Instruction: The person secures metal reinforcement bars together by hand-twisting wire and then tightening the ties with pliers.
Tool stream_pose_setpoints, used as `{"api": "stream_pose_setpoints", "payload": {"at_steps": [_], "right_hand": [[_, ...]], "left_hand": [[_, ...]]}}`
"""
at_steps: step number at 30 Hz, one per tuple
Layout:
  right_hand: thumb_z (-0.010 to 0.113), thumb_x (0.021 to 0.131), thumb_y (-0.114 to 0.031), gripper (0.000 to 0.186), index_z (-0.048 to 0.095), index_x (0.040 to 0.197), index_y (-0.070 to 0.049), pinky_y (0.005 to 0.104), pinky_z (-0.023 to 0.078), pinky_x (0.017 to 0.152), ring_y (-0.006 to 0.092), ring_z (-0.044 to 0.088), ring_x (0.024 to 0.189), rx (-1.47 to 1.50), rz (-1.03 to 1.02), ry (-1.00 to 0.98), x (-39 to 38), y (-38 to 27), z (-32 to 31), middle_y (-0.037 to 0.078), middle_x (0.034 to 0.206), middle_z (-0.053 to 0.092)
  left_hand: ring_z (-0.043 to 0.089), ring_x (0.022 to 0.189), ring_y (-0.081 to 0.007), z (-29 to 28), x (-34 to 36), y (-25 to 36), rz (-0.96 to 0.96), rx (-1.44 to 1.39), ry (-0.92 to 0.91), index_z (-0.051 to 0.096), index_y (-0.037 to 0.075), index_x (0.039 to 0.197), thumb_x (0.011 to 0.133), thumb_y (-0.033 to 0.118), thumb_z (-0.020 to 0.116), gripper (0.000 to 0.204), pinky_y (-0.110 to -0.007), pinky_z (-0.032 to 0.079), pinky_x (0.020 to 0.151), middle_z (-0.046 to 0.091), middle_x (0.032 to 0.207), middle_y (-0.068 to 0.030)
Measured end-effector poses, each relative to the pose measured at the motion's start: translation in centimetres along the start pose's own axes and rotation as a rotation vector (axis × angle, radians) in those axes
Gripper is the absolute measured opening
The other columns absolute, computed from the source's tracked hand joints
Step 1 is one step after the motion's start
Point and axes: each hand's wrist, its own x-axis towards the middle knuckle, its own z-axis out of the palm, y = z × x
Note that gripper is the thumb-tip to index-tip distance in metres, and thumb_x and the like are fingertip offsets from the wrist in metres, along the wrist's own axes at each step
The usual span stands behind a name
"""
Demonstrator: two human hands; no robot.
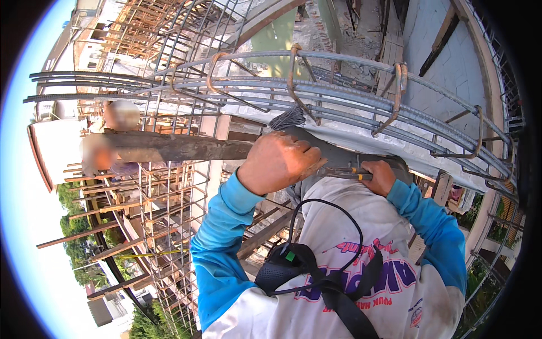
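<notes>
My left hand [280,162] is closed in front of my body, its fingers curled over toward the right. What it grips, if anything, is hidden by the fingers. My right hand [379,177] is wrapped round the end of a pair of pliers [345,173] with dark, yellow-marked handles. The tool points left, its tip close to my left fingers. A bundle of thin grey tie wire [288,118] sticks out just beyond my left hand, near the long steel bars.
A long cage of rebar [339,93] with rusty stirrups [398,99] curves across in front of me. At the left is a dark wooden plank [186,148], with blurred people [121,116] beside it. Wooden scaffolding [124,226] and upright rebar grids stand lower left.
</notes>
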Motion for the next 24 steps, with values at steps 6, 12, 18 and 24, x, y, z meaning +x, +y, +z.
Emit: {"api": "stream_pose_setpoints", "payload": {"at_steps": [6,12,18,24], "right_hand": [[0.075,0.071,-0.023,0.029,0.059,0.074,0.000,0.0387,0.040,0.053,0.0343,0.050,0.055,0.261,-0.001,0.145,0.1,0.0,0.8,0.018,0.066,0.056],[0.075,0.074,-0.028,0.035,0.057,0.068,0.001,0.0365,0.038,0.052,0.0319,0.045,0.050,0.271,-0.111,0.289,0.7,-0.8,0.6,0.019,0.059,0.052],[0.073,0.076,-0.024,0.030,0.060,0.071,0.002,0.0373,0.037,0.050,0.0246,0.043,0.048,0.263,-0.076,0.055,-0.5,-1.9,-1.7,0.017,0.058,0.051],[0.076,0.069,-0.020,0.027,0.060,0.074,0.001,0.0402,0.039,0.053,0.0321,0.049,0.052,-0.033,0.116,0.165,0.9,1.0,-1.3,0.018,0.060,0.053]], "left_hand": [[0.056,0.052,-0.0267,0.2,-1.7,-2.0,-0.263,-0.163,0.092,0.055,0.009,0.066,0.085,0.030,0.063,0.029,-0.037,0.044,0.046,0.055,0.058,-0.0069],[0.056,0.052,-0.0298,4.1,-4.9,-2.5,-0.260,-0.368,0.196,0.057,0.010,0.069,0.089,0.031,0.057,0.029,-0.040,0.043,0.046,0.053,0.056,-0.0079],[0.057,0.055,-0.0302,3.3,-5.7,-3.1,-0.368,-0.242,0.116,0.056,0.011,0.071,0.090,0.032,0.056,0.028,-0.041,0.044,0.047,0.053,0.057,-0.0085],[0.055,0.055,-0.0333,4.2,-5.3,-2.5,-0.300,-0.359,0.209,0.054,0.010,0.072,0.091,0.034,0.055,0.030,-0.043,0.043,0.049,0.051,0.057,-0.0114]]}}
